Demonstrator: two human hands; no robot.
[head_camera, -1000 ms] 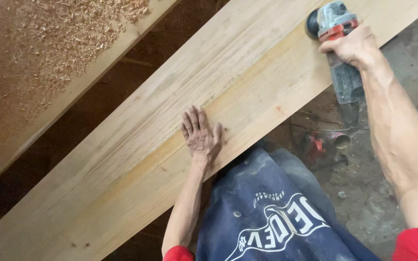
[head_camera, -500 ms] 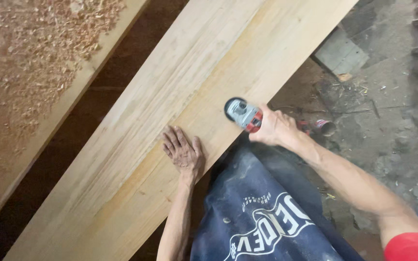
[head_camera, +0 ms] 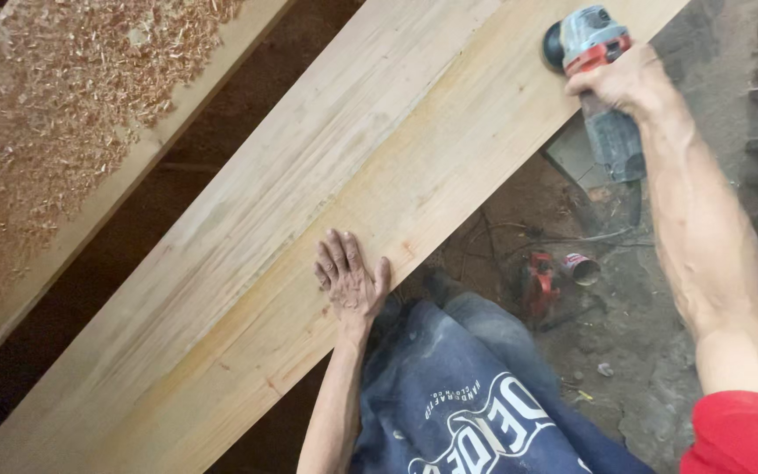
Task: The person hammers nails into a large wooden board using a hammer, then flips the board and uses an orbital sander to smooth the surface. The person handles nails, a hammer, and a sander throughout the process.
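A long pale wooden plank (head_camera: 326,219) runs diagonally from lower left to upper right. My left hand (head_camera: 348,276) lies flat on its near edge, fingers spread, pressing down. My right hand (head_camera: 620,83) grips a grey and red power sander (head_camera: 594,61), arm stretched out, holding it against the plank's near edge at the upper right. A dark blue printed apron (head_camera: 467,404) covers my lap below the plank.
A second board (head_camera: 72,149) covered in wood shavings lies at the upper left, with a dark gap between it and the plank. On the dirt floor at right sit a red tool (head_camera: 541,285), cables and scrap wood.
My right hand moved the sander from beside my left hand out along the plank to its upper right. My left hand stayed pressed on the plank.
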